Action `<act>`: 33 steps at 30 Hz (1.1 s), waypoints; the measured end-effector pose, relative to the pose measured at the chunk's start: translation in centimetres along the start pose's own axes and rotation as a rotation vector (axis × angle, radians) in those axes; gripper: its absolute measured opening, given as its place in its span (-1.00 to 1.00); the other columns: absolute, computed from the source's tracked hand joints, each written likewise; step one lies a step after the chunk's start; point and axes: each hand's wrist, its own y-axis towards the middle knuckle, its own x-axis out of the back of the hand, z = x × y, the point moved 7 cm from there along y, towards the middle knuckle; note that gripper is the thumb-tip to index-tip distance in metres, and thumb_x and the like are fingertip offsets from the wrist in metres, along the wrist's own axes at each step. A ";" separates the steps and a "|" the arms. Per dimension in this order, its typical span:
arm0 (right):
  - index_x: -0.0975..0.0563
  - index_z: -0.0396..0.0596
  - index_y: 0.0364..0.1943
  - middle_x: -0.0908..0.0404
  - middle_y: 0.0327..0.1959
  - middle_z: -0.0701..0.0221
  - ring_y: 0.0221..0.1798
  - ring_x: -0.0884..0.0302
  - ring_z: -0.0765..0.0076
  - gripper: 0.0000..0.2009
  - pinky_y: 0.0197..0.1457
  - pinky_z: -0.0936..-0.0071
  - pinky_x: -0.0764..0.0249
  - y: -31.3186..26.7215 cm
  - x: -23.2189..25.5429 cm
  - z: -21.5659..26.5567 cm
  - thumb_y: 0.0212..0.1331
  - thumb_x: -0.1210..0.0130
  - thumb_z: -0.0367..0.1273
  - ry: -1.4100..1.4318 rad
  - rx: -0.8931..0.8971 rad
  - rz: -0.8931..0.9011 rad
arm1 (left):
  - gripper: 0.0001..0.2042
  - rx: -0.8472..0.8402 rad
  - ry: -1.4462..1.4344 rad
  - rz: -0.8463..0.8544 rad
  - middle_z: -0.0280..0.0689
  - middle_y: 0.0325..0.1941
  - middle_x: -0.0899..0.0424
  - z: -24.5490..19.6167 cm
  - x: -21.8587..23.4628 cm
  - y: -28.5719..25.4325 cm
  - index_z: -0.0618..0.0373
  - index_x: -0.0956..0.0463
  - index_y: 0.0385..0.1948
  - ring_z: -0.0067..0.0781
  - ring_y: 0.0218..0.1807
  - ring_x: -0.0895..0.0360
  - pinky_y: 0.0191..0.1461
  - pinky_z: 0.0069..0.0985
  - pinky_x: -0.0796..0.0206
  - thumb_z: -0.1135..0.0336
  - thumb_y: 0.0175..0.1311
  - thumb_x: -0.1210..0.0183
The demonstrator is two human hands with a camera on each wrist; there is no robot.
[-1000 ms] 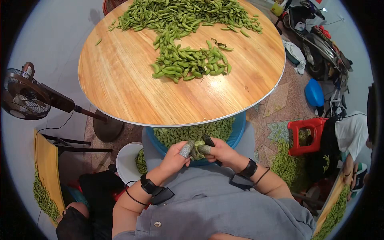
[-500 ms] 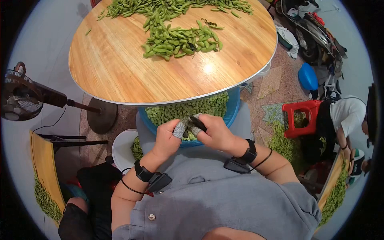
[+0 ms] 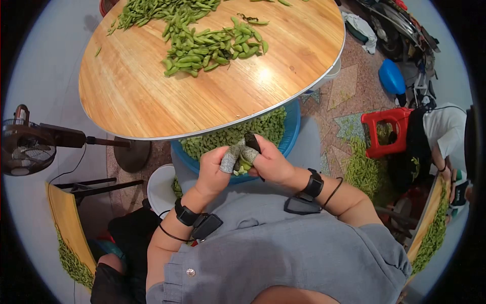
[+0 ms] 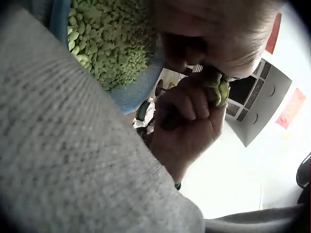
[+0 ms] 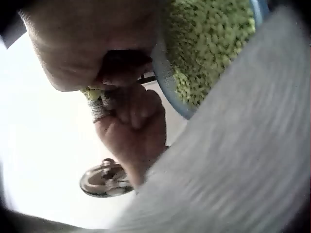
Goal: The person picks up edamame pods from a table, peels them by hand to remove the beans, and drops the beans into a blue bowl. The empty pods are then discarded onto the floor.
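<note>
The left hand (image 3: 211,166) and right hand (image 3: 275,164) pinch an edamame pod (image 3: 245,166), mostly hidden from me; the wooden tabletop (image 3: 202,104) covers the blue basin's (image 3: 292,127) far side.

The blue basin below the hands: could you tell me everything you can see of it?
The blue basin looks round and plastic, with what seem to be small holes in its wall. It sits roughly level between the person's grey-clad legs, holding a broad heap of shelled green beans. The wooden table hides its far side from the head camera; the left hand and right hand are over its near side. What supports it is hidden.
</note>
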 end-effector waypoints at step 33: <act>-0.48 -0.22 -0.06 -0.56 -0.22 0.46 -0.17 -0.45 0.63 -0.75 -0.10 0.61 -0.42 -0.4 -0.7 4.8 0.20 -0.14 -0.44 -0.251 0.208 0.193 | -0.73 0.365 -0.954 0.190 -0.45 -0.69 -0.23 -2.5 -1.1 -2.5 0.17 -0.42 -0.21 -0.59 -0.70 -0.19 -0.54 -0.50 -0.22 0.13 0.41 0.06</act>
